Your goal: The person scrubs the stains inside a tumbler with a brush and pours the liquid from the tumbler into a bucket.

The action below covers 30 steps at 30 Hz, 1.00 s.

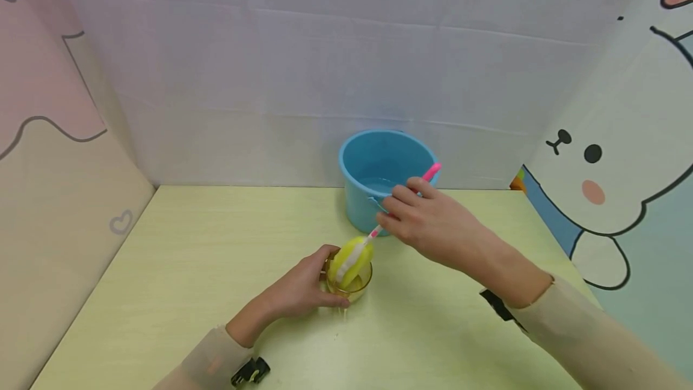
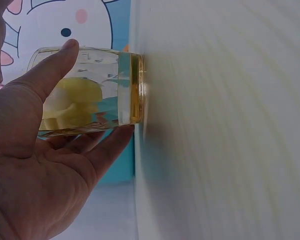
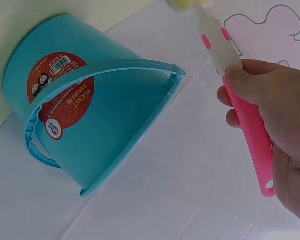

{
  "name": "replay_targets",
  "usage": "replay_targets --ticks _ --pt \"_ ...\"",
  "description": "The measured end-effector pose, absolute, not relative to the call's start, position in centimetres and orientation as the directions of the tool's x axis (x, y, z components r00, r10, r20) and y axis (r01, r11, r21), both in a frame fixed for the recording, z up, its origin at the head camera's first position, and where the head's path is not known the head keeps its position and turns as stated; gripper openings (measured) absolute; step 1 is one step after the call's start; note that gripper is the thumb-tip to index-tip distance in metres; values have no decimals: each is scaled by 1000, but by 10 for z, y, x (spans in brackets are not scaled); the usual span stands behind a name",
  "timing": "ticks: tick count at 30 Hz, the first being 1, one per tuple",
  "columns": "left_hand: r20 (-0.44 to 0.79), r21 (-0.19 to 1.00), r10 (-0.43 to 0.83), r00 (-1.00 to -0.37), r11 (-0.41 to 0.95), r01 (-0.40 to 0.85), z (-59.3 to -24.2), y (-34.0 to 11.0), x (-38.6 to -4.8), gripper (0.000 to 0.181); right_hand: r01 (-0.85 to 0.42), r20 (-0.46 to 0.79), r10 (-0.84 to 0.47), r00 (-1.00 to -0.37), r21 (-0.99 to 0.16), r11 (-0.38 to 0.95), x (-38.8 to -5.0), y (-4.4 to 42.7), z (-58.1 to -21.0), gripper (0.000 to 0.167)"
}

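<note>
In the head view there are two hands, one glass, one sponge brush and one bucket. The left hand (image 1: pixel 304 286) is curled around the yellowish glass (image 1: pixel 361 286), holding it at its side. The right hand (image 1: pixel 428 221) grips the handle of the sponge brush (image 1: pixel 352 262), whose yellow and white head is inside the glass, just beside the left fingers. The blue bucket (image 1: pixel 358 204) stands on the table (image 1: pixel 227 245), beyond both hands and partly behind the right one.

The left wrist view shows what the head view hides: the thumb (image 2: pixel 52 72) lies on one side of the glass, the other fingers on the opposite side, and one fingertip is near the thick base. This base is at the table surface.

The right wrist view shows one red label (image 3: pixel 72 107) on the bucket and one hole in the end of the pink handle (image 3: pixel 250 132), below the right hand's grip. The right thumb presses near where pink meets white.
</note>
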State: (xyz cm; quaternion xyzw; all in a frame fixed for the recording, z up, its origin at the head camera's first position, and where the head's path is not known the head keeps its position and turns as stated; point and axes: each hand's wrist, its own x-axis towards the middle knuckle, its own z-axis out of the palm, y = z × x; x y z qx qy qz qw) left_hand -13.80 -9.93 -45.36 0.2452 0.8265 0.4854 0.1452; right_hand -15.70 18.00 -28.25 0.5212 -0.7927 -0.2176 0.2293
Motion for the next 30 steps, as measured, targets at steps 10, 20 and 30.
replay_targets --ticks 10,20,30 --pt "-3 863 539 -842 427 270 -453 -99 -137 89 -725 109 -911 -397 572 384 -156 190 -279 48" --pt "-17 853 525 -851 451 262 -452 -99 -136 90 -742 91 -891 -445 519 424 -152 199 -275 44" --pt "-14 846 519 -854 462 267 -451 -99 -136 86 -761 75 -886 -457 482 434 -147 200 -274 46"
